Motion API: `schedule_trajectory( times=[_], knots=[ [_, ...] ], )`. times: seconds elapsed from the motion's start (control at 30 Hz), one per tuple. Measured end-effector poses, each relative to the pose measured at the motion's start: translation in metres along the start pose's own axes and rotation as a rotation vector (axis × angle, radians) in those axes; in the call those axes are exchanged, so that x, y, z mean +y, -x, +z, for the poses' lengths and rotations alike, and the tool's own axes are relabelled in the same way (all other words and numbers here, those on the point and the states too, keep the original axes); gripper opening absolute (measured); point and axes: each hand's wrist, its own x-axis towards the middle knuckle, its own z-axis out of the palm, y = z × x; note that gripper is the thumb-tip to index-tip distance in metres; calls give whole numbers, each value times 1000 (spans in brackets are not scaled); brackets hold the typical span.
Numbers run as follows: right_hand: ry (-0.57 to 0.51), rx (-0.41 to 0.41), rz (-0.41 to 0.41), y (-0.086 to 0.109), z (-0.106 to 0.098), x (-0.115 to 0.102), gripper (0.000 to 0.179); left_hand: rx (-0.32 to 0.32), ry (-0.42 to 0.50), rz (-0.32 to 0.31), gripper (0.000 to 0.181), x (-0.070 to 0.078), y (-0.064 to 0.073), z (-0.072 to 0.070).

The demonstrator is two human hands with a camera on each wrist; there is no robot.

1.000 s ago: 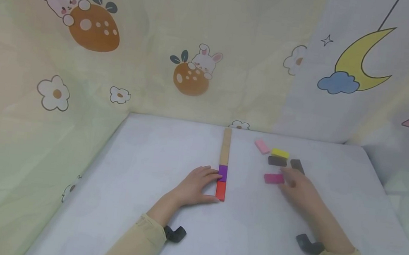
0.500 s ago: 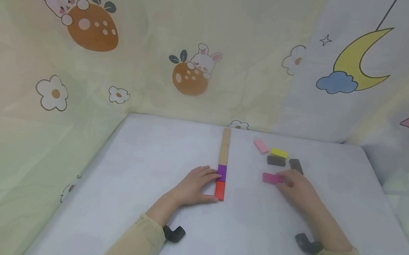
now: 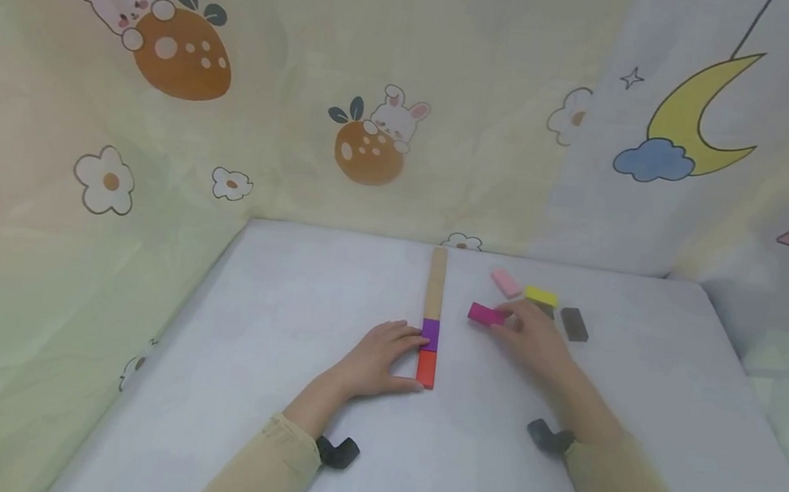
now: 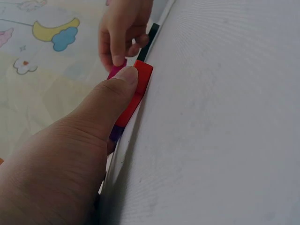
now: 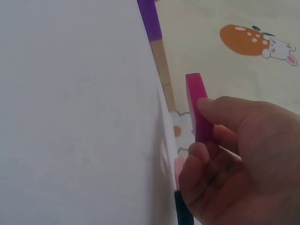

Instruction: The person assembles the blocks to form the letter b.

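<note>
A narrow row of blocks runs toward the back wall: tan blocks [image 3: 436,282] at the far end, then a purple block [image 3: 432,330] and a red block [image 3: 427,370] nearest. My left hand [image 3: 375,363] rests along the row's left side, fingertips on the purple block. Its thumb [image 4: 110,96] lies against the near end of the red block, as the left wrist view shows. Between thumb and fingers, my right hand [image 3: 536,343] pinches a magenta block [image 5: 198,105] by one end. That block is raised, to the right of the row.
Beyond and beside the right hand lie a pink block [image 3: 505,283], a yellow block [image 3: 541,296] and a dark grey block [image 3: 575,324]. Another dark block [image 3: 546,311] is partly hidden by that hand. A patterned cloth [image 3: 489,168] hangs behind the white tabletop [image 3: 289,283].
My right hand has taken hold of the magenta block and carried it left and away from me, toward the row. The left hand stays in place.
</note>
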Motion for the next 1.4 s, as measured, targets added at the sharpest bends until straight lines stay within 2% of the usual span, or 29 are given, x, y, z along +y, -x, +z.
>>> schedule_trajectory(
  times=[0.13, 0.3, 0.5, 0.67, 1.13, 1.4],
  knots=[
    [-23, 15, 35, -18, 8, -14, 38, -1, -9, 5, 77, 1, 0, 0],
    [-45, 22, 60, -37, 15, -25, 37, -12, 10, -19, 77, 3, 1, -3],
    [-51, 10, 30, -50, 20, -27, 38, -9, -3, -5, 76, 3, 1, -4],
    [-55, 5, 46, -58, 23, -26, 39, 4, -3, 11, 76, 2, 1, -4],
    [15, 2, 77, -65, 31, -27, 45, -25, 18, -26, 77, 3, 1, -5],
    [30, 4, 51, -65, 34, -25, 44, -32, 3, -28, 77, 3, 1, -6]
  ],
)
